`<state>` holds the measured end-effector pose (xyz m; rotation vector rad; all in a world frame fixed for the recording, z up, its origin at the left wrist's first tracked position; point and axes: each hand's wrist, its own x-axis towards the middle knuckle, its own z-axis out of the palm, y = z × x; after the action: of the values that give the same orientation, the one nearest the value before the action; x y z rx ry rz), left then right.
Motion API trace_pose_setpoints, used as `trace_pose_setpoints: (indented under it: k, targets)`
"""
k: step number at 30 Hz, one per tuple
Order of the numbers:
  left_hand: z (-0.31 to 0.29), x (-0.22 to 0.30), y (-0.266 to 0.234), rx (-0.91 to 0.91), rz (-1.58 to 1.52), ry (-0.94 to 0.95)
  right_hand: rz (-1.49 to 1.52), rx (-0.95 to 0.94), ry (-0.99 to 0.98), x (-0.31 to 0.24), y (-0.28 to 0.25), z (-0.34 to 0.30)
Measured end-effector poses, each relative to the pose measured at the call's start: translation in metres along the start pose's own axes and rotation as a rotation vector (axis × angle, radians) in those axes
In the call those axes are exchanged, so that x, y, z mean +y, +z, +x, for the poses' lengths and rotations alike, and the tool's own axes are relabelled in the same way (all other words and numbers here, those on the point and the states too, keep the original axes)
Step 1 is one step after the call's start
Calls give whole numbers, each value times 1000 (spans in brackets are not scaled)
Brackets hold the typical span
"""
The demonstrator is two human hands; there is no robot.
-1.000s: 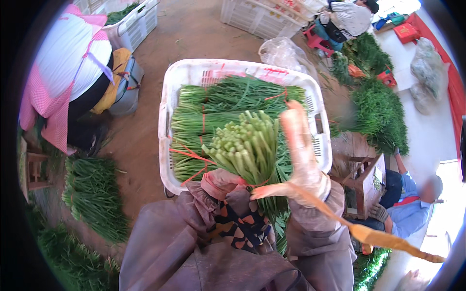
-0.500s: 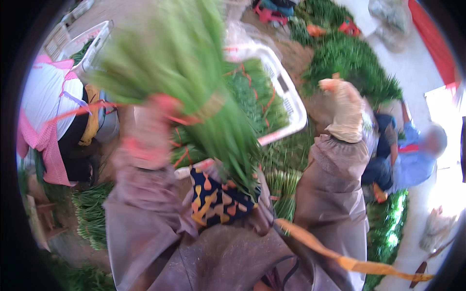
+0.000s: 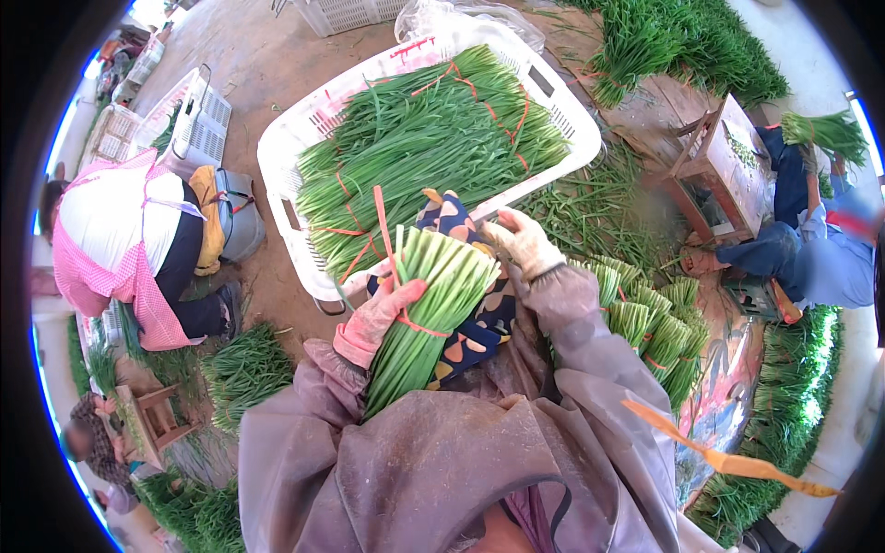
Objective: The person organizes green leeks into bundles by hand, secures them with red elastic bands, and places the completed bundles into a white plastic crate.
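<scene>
Earthen floor [image 3: 267,88] surrounds our crate [image 3: 277,152], already layered with banded greens [image 3: 415,147]; our left hand [image 3: 380,318] grips 1 tied bundle [image 3: 442,276] outside it; our right hand [image 3: 530,244] half-curls, contents unclear.

Bright light glares off the rightmost greens [image 3: 785,431].

Looks down from the head, near left hand [image 3: 381,320] and right hand [image 3: 527,244], facing far crate [image 3: 579,143]; seems warped at left.

The bundle [image 3: 445,276] is green, its band [image 3: 426,329] red, the patterned cloth [image 3: 484,336] navy and tan.
</scene>
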<state>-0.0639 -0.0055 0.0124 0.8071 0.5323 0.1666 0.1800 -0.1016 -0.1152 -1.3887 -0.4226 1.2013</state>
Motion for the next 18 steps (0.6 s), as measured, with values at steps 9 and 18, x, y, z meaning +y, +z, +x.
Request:
trace_pose_setpoints:
  k: [9, 18]
  targets:
    - [-29, 22, 29, -28, -10, -54, 438, 81, -114, -57, 14, -25]
    - [-8, -24, 21, -126, 65, -175, -519, 259, -807, -94, 14, -153]
